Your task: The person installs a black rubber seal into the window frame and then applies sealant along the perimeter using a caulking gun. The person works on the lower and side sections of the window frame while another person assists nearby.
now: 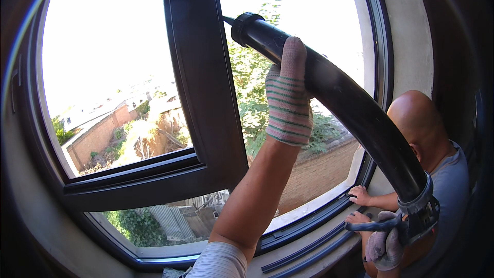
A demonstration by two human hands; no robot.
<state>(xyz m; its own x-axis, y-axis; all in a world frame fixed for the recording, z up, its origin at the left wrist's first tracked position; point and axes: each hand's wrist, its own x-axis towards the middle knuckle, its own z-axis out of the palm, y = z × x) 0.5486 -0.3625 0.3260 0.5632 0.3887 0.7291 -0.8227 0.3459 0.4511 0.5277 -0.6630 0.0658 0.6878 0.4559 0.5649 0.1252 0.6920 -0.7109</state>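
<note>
Two gloved hands are clenched on the caulk gun point(339, 98): left hand point(288, 98) on the barrel, right hand point(386, 242) at the trigger; nozzle is held at the mullion point(206, 72). Bead may be smeared if aim drifts.

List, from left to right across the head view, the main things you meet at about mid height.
Left window pane → dark window mullion → left hand in a striped glove, gripping the black caulking gun tube → another person's head → right hand lower down at the gun's trigger.
</note>
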